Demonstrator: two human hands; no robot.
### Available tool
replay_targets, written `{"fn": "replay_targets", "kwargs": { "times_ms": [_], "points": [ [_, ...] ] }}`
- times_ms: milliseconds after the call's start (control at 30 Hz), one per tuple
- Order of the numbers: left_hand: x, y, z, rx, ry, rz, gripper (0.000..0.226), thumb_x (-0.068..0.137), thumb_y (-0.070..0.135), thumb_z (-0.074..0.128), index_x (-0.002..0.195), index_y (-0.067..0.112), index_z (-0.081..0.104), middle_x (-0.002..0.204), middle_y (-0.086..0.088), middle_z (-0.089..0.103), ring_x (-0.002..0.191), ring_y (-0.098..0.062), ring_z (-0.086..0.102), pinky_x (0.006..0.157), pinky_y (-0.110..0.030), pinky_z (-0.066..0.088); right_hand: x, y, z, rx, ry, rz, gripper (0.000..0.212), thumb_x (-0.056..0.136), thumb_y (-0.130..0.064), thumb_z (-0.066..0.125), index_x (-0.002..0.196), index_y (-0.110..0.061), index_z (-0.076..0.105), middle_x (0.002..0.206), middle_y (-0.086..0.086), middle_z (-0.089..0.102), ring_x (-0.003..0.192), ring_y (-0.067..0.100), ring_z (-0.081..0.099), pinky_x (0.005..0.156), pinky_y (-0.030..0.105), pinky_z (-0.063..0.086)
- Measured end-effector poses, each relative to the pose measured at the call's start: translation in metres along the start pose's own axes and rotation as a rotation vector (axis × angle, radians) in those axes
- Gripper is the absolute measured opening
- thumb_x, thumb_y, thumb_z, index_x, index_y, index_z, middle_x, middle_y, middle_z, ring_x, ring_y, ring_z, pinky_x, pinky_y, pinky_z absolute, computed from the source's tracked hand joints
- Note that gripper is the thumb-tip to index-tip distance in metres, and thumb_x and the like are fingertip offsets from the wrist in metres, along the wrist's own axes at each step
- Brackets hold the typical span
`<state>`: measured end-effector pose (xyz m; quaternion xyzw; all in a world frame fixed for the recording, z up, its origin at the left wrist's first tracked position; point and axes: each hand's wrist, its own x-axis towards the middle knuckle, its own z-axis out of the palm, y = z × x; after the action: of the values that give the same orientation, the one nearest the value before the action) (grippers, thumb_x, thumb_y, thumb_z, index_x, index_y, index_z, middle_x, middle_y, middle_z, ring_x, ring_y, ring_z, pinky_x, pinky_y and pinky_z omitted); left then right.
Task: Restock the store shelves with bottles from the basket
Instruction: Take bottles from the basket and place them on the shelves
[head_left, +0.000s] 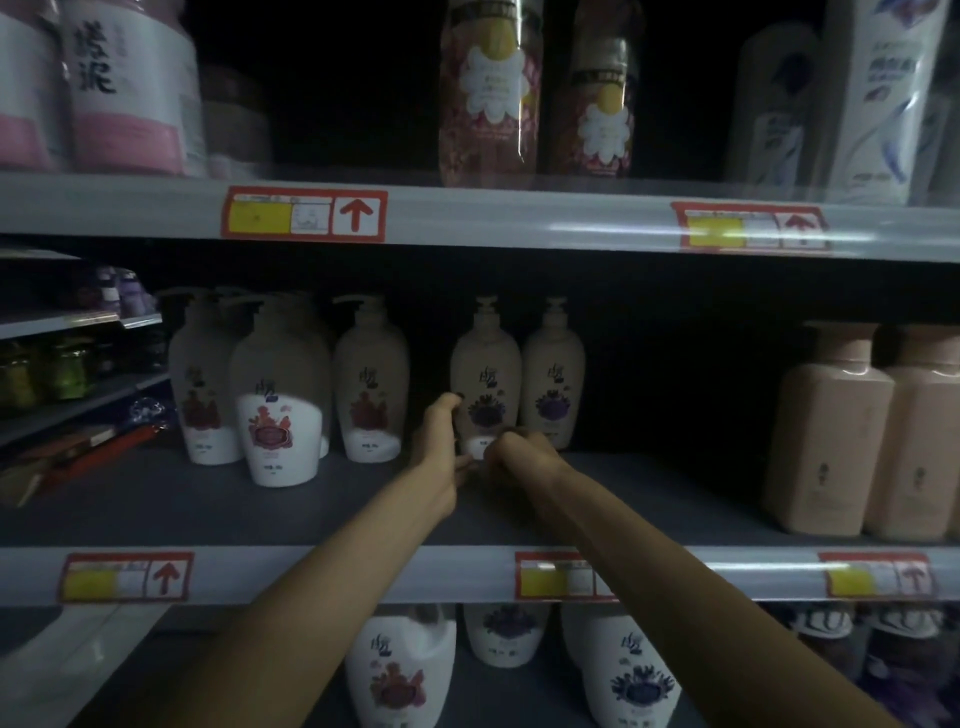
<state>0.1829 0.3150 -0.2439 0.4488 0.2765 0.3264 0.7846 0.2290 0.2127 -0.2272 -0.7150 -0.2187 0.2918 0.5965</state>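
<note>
Pump bottle (485, 364) positioned upright near the rear edge of the shelf (208, 499).
Its lower body is gripped by the left hand (441, 434) and the right hand (519, 454); a matching bottle (553, 384) is placed just beside it.

Smooth plastic pump bottles (553, 384) on matt shelf board (208, 499), glossy price rail (322, 571).

dim, underexposed; shelf back black; glare on upper shelf rail (597, 228); edges blurred, wide-angle curvature.
</note>
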Motion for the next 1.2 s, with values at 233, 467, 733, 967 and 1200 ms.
{"fn": "replay_targets", "kwargs": {
  "times_ms": [233,467,733,967,1200],
  "points": [
    [0.003,0.003,-0.004,0.060,-0.054,0.003,0.019,0.098,0.033,0.057,0.103,0.016,0.064,0.095,-0.012,0.069,0.083,-0.031,0.070,0.070,-0.041,0.059,0.006,0.004,-0.006,-0.159,-0.026,-0.061,0.045,0.101,-0.002,0.055,0.145,-0.002,0.049,0.124,0.016,0.065,0.112,0.029,0.064,0.092,0.033,0.055],
    [0.013,0.006,-0.049,1.488,-0.325,0.549,0.051,0.100,0.032,0.055,0.149,0.026,0.048,0.146,0.004,0.050,0.128,-0.017,0.053,0.108,-0.038,0.045,0.022,0.024,-0.023,-1.088,-0.090,-0.255,0.067,0.102,-0.047,0.047,0.163,-0.031,0.023,0.170,0.002,0.020,0.157,0.030,0.018,0.124,0.056,0.022],
    [0.025,-0.007,-0.055,1.694,-0.474,0.403,0.060,0.105,0.049,0.032,0.161,0.042,0.011,0.170,0.016,0.005,0.157,-0.016,0.010,0.126,-0.050,0.003,0.034,0.031,-0.019,-1.230,-0.154,-0.232,0.062,0.107,-0.052,0.021,0.165,-0.036,0.006,0.174,-0.006,0.000,0.160,0.029,-0.004,0.127,0.058,0.004],
    [0.026,-0.008,-0.053,1.747,-0.475,0.359,0.058,0.107,0.048,0.023,0.162,0.041,0.005,0.170,0.016,-0.001,0.158,-0.015,0.003,0.125,-0.057,-0.002,0.041,0.034,-0.013,-1.262,-0.138,-0.203,0.062,0.106,-0.053,0.018,0.165,-0.036,0.004,0.174,-0.006,-0.001,0.160,0.028,-0.004,0.126,0.061,-0.002],
    [0.031,-0.010,-0.049,1.803,-0.456,0.344,0.057,0.107,0.048,0.019,0.161,0.042,0.002,0.171,0.013,-0.005,0.158,-0.018,0.000,0.123,-0.059,-0.006,0.045,0.033,-0.010,-1.281,-0.116,-0.185,0.062,0.106,-0.052,0.017,0.165,-0.034,0.007,0.174,-0.005,-0.002,0.160,0.029,-0.006,0.125,0.062,-0.001]
  ]
}}
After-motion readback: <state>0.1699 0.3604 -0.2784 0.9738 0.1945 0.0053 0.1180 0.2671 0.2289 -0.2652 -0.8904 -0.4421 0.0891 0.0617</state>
